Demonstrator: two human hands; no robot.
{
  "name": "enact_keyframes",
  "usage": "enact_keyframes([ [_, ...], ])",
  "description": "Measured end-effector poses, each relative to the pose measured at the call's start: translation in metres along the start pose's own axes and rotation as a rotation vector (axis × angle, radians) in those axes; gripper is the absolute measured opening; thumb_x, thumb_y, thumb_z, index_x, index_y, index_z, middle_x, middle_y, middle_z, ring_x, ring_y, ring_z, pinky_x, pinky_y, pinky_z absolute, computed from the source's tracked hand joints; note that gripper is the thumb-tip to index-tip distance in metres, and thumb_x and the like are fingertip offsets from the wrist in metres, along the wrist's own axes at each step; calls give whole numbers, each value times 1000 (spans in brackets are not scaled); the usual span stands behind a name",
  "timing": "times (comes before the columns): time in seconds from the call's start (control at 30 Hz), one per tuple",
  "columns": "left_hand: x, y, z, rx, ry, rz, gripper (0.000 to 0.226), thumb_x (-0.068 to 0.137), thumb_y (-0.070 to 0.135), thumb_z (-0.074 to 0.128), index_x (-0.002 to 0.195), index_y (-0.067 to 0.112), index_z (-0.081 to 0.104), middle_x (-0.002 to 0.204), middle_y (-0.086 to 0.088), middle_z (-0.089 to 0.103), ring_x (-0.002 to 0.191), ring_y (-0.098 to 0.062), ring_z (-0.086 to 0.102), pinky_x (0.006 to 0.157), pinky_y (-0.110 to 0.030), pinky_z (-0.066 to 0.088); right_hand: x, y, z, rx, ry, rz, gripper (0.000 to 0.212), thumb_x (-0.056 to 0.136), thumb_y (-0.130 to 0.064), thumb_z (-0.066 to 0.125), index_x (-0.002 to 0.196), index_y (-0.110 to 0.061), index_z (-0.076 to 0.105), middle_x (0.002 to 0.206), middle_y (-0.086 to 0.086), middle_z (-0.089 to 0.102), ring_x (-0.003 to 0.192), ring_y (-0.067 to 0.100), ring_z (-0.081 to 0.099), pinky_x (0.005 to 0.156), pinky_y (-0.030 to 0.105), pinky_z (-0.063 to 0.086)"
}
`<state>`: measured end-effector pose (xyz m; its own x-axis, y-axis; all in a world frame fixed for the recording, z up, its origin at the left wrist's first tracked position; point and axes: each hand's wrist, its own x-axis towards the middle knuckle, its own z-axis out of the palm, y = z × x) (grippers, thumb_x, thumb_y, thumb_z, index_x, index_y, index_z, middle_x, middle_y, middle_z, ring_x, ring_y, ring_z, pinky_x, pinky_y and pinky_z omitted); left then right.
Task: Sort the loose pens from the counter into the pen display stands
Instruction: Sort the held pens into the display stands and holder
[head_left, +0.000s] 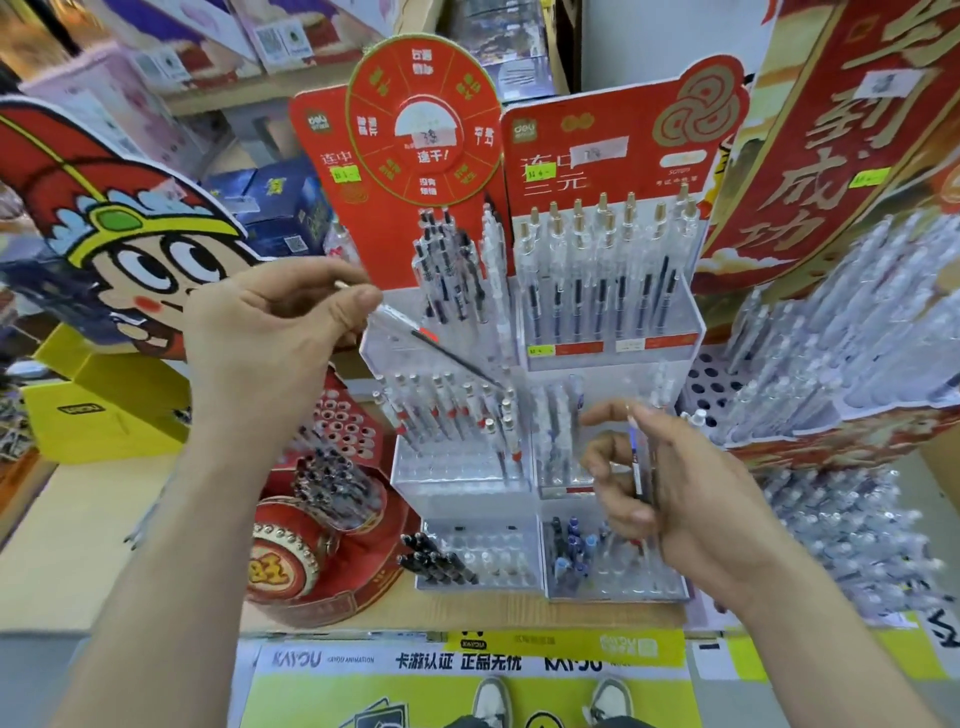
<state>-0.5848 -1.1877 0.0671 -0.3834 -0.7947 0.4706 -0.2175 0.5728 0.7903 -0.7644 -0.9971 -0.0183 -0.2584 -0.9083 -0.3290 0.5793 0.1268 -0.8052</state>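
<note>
The left hand (280, 338) is raised before the stands, thumb and fingertips pinched tight on the upper end of a clear-barrelled pen with a dark refill (415, 332); the pen slants down and to the right, its tip hanging just over a row of clear pens with red bands and pale caps (441, 410) that stand in the middle-left tier of a clear acrylic tiered stand (457, 470); whether the tip touches that row, I cannot tell. The right hand (696, 504) is lower, in front of the stand's right side, its fingers curled round a slim pen with a blue and white barrel (636, 462) held nearly upright. Behind the tiers rises a red card backboard with a round wheel of gold characters (423, 124); beside it, to the right, gold-capped clear pens (602, 249) stand upright in an upper compartment. In the lowest front tier, black-capped pens (436, 561) fill the left compartment and blue-capped pens (571, 545) the right. A red drum-shaped stand studded with pale rivets (283, 566) sits just left of the acrylic one on the pale wooden counter (78, 545); farther left are a cartoon cardboard cut-out in a red hat (130, 234) and a yellow box (104, 415).
</note>
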Motion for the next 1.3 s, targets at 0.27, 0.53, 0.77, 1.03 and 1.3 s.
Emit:
enact_keyframes([
  [0.27, -13, -38, 12, 296, -142, 171, 16, 75, 24, 79, 84, 12, 76, 68, 4, 68, 61, -15, 61, 62, -33, 50, 8, 15, 19, 15, 51, -54, 37, 87, -26, 50, 112, -2, 64, 72, 5, 47, 51, 13, 34, 47, 23, 24],
  [0.53, -20, -74, 37, 322, -341, 266, 24, 77, 33, 70, 83, 10, 74, 68, 1, 69, 60, -10, 59, 59, -29, 47, 7, 22, 31, 75, 59, -59, 39, 90, -21, 49, 124, -10, 63, 70, 10, 47, 52, 18, 41, 47, 25, 32],
  [0.77, -27, -84, 53, 412, -556, 441, 27, 82, 35, 61, 75, 10, 69, 60, 0, 62, 55, -19, 57, 51, -32, 51, 6, 23, 34, 105, 86, -22, 36, 96, -25, 42, 118, -19, 70, 70, 10, 50, 49, 14, 35, 44, 24, 27],
  [1.03, -32, -86, 60, 423, -581, 448, 17, 85, 17, 59, 91, 10, 73, 78, -4, 68, 69, -25, 66, 59, -35, 56, 5, 27, 30, 133, 99, -175, 64, 58, -22, 89, 113, 2, 69, 80, 13, 63, 66, 18, 62, 58, 23, 52],
  [1.3, -34, -81, 60, 403, -511, 366, 19, 78, 17, 77, 95, 13, 72, 80, -3, 68, 69, -23, 65, 61, -34, 56, 2, 24, 37, -208, 310, -312, 32, 56, -9, 77, 87, -13, 73, 69, -1, 65, 64, 19, 67, 61, 23, 55],
])
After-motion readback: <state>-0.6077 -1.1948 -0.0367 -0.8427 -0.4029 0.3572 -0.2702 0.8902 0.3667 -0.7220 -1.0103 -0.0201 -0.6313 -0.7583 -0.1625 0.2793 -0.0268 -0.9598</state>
